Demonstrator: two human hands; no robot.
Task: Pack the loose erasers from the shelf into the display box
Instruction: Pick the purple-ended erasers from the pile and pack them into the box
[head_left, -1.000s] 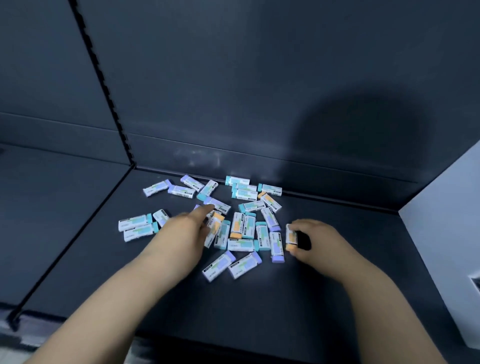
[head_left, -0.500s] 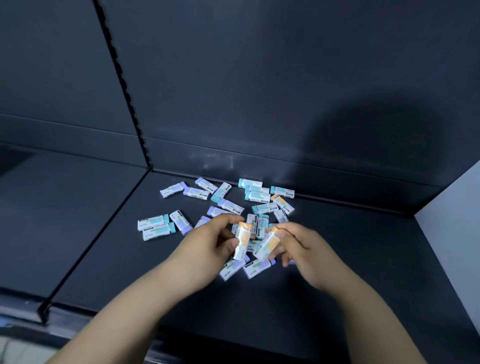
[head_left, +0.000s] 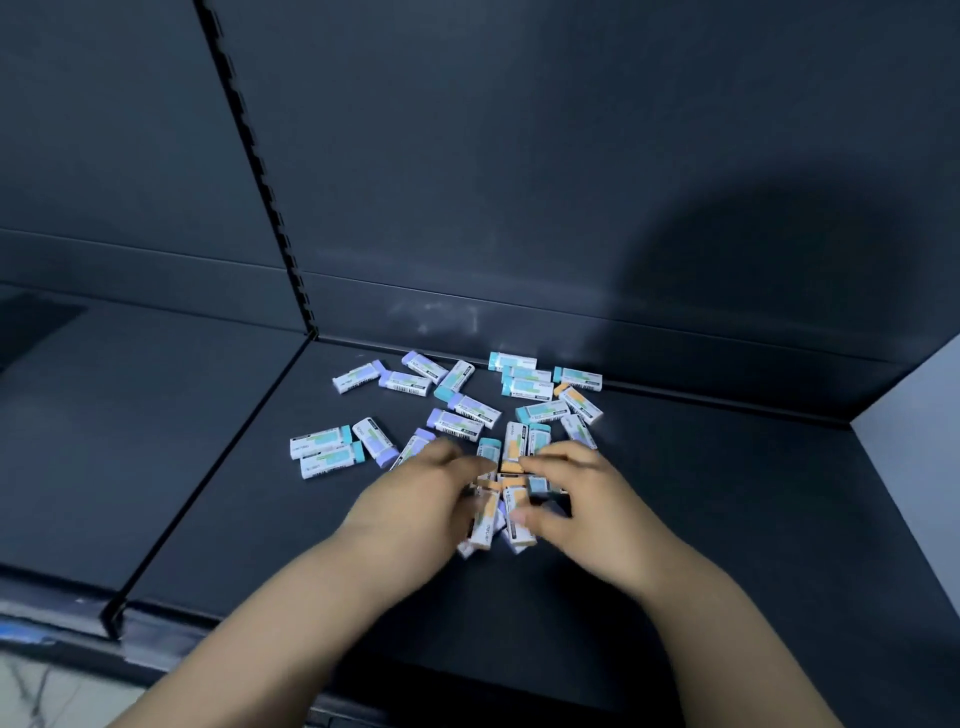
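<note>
Several loose erasers (head_left: 467, 410) in white sleeves with teal, purple or orange ends lie scattered on the dark shelf (head_left: 727, 519). My left hand (head_left: 415, 509) and my right hand (head_left: 582, 499) meet over the near part of the pile. Between them are orange-ended erasers (head_left: 488, 512), blurred by motion; my left hand holds one upright and my right hand pinches another beside it. The display box is hidden from view, apart from a pale panel at the right edge.
The shelf's back wall rises behind the pile, with a slotted upright (head_left: 260, 171) at the left. A pale grey panel (head_left: 919, 426) bounds the shelf on the right. A neighbouring shelf bay (head_left: 130, 415) lies to the left. The shelf's front edge (head_left: 156, 618) is near my forearms.
Both hands picked up orange-ended erasers from the pile and have drawn together, now lower and closer over the near erasers. The camera has shifted, so the pile sits further right.
</note>
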